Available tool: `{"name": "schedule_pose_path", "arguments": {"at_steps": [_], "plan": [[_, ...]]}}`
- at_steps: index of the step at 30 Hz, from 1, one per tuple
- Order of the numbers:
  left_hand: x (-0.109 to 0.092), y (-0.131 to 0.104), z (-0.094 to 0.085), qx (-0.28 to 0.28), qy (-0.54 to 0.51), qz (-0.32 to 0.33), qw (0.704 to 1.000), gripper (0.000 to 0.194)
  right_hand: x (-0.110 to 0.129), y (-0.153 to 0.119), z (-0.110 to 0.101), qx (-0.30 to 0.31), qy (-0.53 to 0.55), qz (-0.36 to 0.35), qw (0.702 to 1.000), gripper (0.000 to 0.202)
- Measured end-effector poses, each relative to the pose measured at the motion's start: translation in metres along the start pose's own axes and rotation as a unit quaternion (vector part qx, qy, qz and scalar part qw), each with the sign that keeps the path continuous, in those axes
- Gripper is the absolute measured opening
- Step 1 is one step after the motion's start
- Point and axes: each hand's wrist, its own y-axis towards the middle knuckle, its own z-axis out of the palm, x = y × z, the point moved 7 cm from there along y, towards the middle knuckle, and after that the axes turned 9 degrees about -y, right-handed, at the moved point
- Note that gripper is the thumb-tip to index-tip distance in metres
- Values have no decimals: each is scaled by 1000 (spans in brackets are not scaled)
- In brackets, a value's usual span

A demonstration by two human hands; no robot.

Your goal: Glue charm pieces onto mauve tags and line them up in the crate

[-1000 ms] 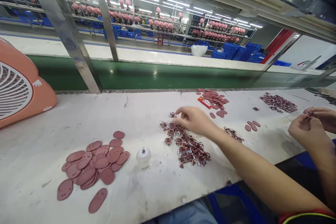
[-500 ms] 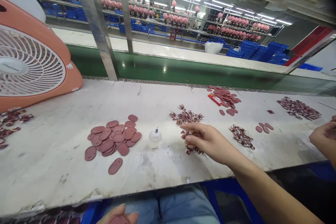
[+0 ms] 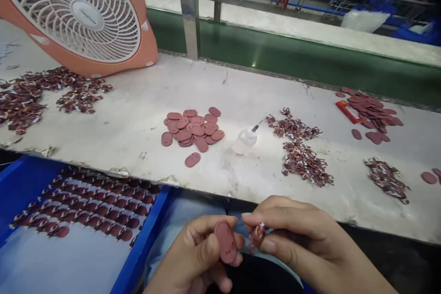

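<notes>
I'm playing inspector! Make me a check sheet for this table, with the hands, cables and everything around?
Surface: white worktable, scuffed, near edge chipped.
Job things: heap of dark-red oval pieces; piles of small dark-red parts; needle-tipped bottle between them.
Clutter: orange fan; red-and-white packet by the far oval heap.
Hands: left hand holds an oval piece; right hand pinches a small part.
Cables: nothing seen for certain.
Surroundings: blue bin with rows of dark-red items; metal post behind the table.

We are in a factory workshop. Our long desk (image 3: 134, 133) carries piled parts (image 3: 306, 163) beside a green conveyor belt (image 3: 275, 53).
</notes>
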Motion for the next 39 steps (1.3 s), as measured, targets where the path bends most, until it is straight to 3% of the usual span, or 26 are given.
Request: {"name": "schedule_pose_path", "arguments": {"at_steps": [4,9,22,29,39], "plan": [[3,0,-3,15,6,-27,1000,36,18,6,3,7,-84,-62,995,41],[4,0,-5,19,-3,-41,999,35,20,11,10,25,-123,-68,990,31],[6,1,-5,5,-15,-63,998,33,25,12,13,63,-174,-100,978,35],[9,2,-10,-3,-12,-57,998,35,20,13,17,77,-193,-78,975,16],[13,6,-14,10,-21,-47,999,31,18,13,17,97,-169,-62,979,21]]}}
